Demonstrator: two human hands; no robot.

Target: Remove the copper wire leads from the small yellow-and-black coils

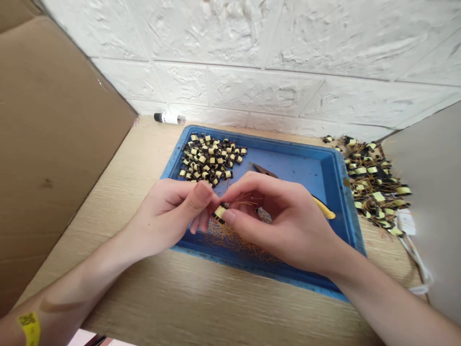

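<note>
A small transformer point(220, 212) with a black body, yellow tape and thin copper-coloured wire ends is held up over a blue tray point(288, 143). My right hand point(281, 218) pinches it between thumb and fingers, and wire ends stick out toward that palm. From the other side, my left hand point(180, 209) has its fingers closed at the transformer's edge, its thumb on top; the exact spot they grip is hidden. Pliers lie in the tray behind my right hand, with dark jaws point(264, 170) and a yellow handle point(324, 208) showing.
Many similar transformers point(211, 158) are heaped in the tray's far left. Loose wire clippings point(237, 240) cover its near side. Right of the tray lies a pile of transformers with long wires point(374, 185), beside a white cable point(414, 254). A small black-capped bottle point(169, 118) lies by the wall.
</note>
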